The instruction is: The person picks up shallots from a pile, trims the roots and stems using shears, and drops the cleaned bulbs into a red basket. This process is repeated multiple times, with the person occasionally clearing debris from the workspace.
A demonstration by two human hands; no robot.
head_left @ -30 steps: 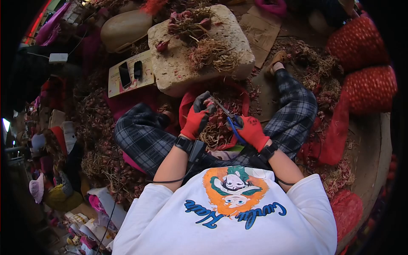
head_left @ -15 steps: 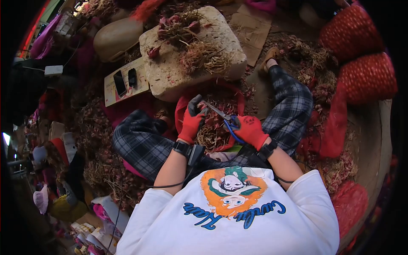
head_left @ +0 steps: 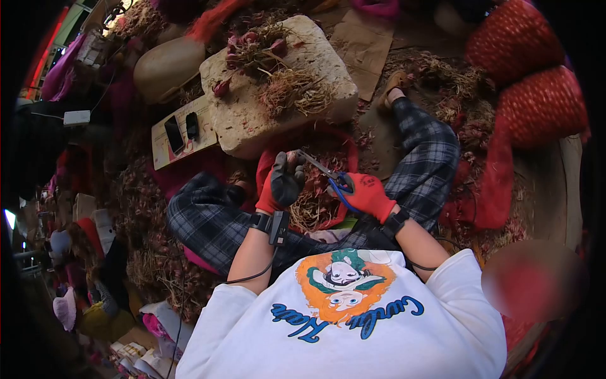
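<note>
Left hand (head_left: 281,183): the curled fingers cover whatever it grips, and I can't tell what it is. Right hand (head_left: 367,196) hides most of the blue loops of the scissors (head_left: 319,165), and the blade tips vanish behind the left fingers. I can't read whether the blades are open. Blurred reddish patch (head_left: 533,281) at lower right, nothing readable. Red mesh sacks (head_left: 543,104) are cut off by the dark lens rim. Phones (head_left: 173,132): screens too small to read. The far left of my view is too dark to make out.

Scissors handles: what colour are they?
Blue, on the scissors in the right hand; head view shows it best.
</note>
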